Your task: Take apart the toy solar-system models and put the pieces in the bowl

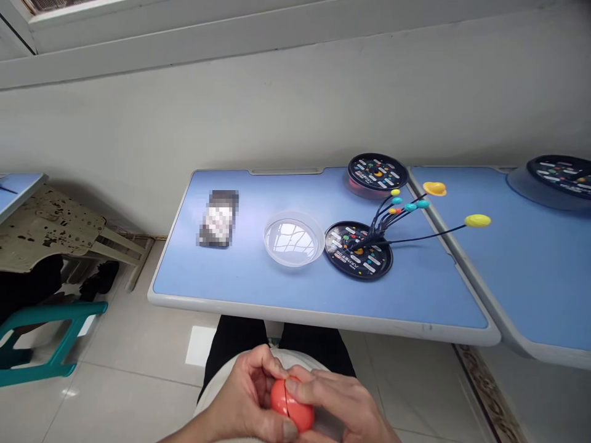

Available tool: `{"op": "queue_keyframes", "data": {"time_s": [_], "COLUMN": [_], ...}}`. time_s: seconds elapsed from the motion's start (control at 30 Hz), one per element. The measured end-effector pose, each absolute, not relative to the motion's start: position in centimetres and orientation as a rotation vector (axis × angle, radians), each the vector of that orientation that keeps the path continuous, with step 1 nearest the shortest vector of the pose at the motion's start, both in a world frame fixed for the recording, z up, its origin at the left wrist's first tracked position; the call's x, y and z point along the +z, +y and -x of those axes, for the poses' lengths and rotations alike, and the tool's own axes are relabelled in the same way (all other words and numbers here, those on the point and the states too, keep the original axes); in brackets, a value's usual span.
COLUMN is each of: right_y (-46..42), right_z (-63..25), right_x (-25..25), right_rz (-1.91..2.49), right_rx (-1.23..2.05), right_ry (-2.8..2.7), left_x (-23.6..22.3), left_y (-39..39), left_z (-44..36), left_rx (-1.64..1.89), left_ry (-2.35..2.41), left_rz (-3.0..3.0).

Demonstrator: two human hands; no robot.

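A shiny red plastic ball (299, 413) with a dark seam between its two halves is in both my hands, above my lap. My left hand (247, 394) curls round its left side, with the thumb low at the front. On the right half press the fingers of my right hand (344, 400); some of them are hidden. On the blue table (249, 283) ahead stands a clear plastic bowl (294, 240). Beside it lies a black printed disc (339, 255) with thin black stalks rising from it, tipped with small yellow, teal and orange pieces.
A similar black disc (385, 167) tops a clear container with something reddish inside, at the back. A blurred-out dark rectangular object (218, 218) lies at left. Another table (545, 277) adjoins on the right, bearing another disc-topped container (535, 184). A green stool (60, 344) stands at left.
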State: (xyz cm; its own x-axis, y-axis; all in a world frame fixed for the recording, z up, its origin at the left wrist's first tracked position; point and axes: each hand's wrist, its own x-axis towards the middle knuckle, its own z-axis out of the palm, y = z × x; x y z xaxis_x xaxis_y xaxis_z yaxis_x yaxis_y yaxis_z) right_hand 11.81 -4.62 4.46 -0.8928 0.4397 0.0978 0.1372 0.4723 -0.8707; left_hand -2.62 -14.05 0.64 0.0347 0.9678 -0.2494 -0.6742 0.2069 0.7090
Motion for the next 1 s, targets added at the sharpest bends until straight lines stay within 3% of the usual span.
{"op": "queue_keyframes", "data": {"time_s": [0.33,0.67,1.0], "right_y": [-3.5,-3.7,-4.4], "right_z": [-12.1,-11.4,-11.9], "right_x": [6.1,5.1,3.6], "right_rz": [0.540,0.680,0.419], "right_rx": [1.542,1.753,1.326], "right_ry": [-2.452,-2.353,-2.267], "left_x": [2.5,2.1,0.1], "left_y": [-13.4,-13.2,-14.1], "left_z": [3.0,2.4,2.4], "left_rx": [1.164,1.264,1.355], "left_ry": [0.873,0.917,0.782], "left_rz": [-0.449,-0.440,-0.303]}}
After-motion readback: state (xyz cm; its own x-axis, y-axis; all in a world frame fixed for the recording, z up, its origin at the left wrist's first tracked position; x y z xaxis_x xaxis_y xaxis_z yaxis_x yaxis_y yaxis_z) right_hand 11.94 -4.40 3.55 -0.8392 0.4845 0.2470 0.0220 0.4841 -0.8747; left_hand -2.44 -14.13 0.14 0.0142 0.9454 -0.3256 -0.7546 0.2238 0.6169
